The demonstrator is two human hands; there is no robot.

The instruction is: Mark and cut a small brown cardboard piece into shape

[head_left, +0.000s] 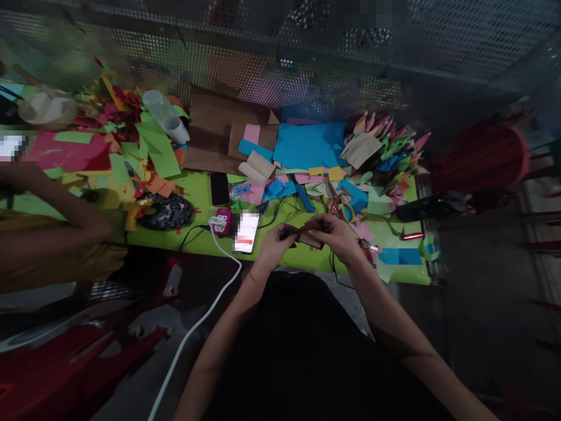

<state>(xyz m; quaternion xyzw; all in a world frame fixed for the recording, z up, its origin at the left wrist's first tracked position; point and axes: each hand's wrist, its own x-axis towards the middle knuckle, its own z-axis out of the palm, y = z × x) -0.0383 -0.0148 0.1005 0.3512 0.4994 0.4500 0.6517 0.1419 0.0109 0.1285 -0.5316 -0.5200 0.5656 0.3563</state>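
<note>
Close to the table's front edge, both hands pinch a small folded piece of brown paper (310, 239). My left hand (277, 242) has its fingertips closed on the paper's left end. The right end is gripped between thumb and fingers of my right hand (335, 235), which hides part of it. Just beyond the right hand lie scissors (347, 211) with yellow and red handles. To the left of my left hand rests a phone (246, 234) with a lit screen. A dark phone (220, 189) and a pink plug adapter (222, 222) are farther left.
Blue sheets (310, 145), brown cardboard (210, 131) and a bundle of coloured paper cones (394, 143) line the back, before a mesh wall (245, 70). A white cable (197, 327) hangs off the front edge. Another person's arm (65, 202) reaches in at left.
</note>
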